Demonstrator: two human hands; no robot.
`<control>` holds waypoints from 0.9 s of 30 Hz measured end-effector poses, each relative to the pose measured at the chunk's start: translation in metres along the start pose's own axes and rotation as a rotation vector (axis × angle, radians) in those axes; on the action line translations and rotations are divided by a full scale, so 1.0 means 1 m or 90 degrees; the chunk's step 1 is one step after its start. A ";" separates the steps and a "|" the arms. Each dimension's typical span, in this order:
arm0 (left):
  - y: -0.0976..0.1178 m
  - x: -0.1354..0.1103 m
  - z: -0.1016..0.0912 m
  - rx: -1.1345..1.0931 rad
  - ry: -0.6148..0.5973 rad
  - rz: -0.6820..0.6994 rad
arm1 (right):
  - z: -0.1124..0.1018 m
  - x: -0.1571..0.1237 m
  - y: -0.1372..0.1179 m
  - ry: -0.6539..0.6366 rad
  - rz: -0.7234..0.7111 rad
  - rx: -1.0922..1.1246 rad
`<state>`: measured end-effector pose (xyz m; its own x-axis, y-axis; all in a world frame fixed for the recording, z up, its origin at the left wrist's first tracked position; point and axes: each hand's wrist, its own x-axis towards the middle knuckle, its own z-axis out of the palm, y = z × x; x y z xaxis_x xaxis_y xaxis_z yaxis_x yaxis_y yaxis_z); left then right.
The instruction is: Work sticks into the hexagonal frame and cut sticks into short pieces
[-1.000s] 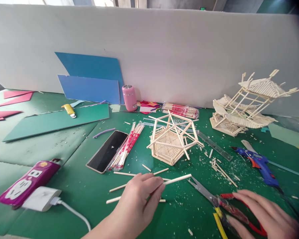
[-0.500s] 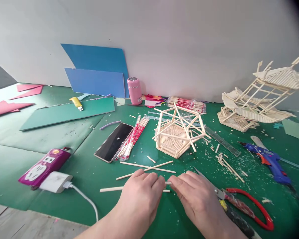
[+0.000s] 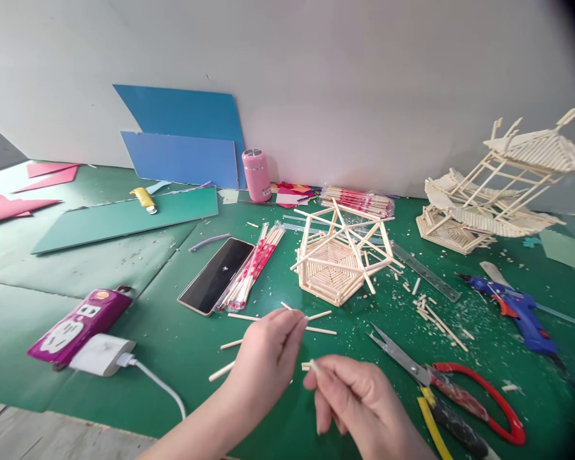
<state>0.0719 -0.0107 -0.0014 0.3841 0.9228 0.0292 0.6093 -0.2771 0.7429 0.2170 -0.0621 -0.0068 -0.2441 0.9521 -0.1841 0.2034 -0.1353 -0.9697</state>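
My left hand (image 3: 272, 350) is closed with its fingertips pinched together, above several loose wooden sticks (image 3: 322, 331) on the table. Whatever it may hold is hidden by the fingers. Lower and to the right, my right hand (image 3: 357, 396) pinches a short wooden stick (image 3: 315, 367) between thumb and forefinger, its pale end showing. The hands are apart. Behind them stands a polygonal stick frame (image 3: 333, 265) with a woven-looking floor and crossed sticks on top. Long-nosed pliers (image 3: 412, 367) with red and black handles lie beside my right hand, jaws parted.
A phone (image 3: 216, 275) and a packet of sticks (image 3: 256, 265) lie left of the frame. At right are a blue glue gun (image 3: 520, 313), a clear ruler (image 3: 426, 271) and a tiered stick model (image 3: 493, 191). A purple power strip (image 3: 79, 329) with a white charger (image 3: 103, 354) sits at left.
My hands were together on one stick and have come apart: the left moved up, the right turned and lowered. The long stick under my left hand has shifted and tilted.
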 end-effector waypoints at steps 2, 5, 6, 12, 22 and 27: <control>0.001 0.003 -0.004 -0.234 -0.019 -0.140 | 0.000 0.000 -0.002 0.047 0.063 0.104; 0.002 0.003 -0.004 -0.518 -0.052 -0.291 | 0.000 0.003 0.002 0.084 0.085 0.152; 0.002 0.002 -0.002 -0.578 -0.051 -0.315 | 0.000 0.004 0.004 0.085 0.070 0.144; 0.007 -0.002 0.013 -0.639 0.017 -0.318 | -0.002 0.012 0.013 0.156 -0.001 0.135; 0.006 0.000 0.025 -0.442 0.020 -0.150 | -0.008 0.023 0.015 0.164 -0.051 0.082; 0.005 -0.001 0.027 -0.475 -0.033 -0.183 | -0.007 0.026 0.021 0.212 -0.073 0.040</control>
<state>0.0939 -0.0201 -0.0157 0.3258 0.9121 -0.2487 0.0719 0.2383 0.9685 0.2216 -0.0386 -0.0309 0.0632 0.9978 -0.0203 0.1314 -0.0285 -0.9909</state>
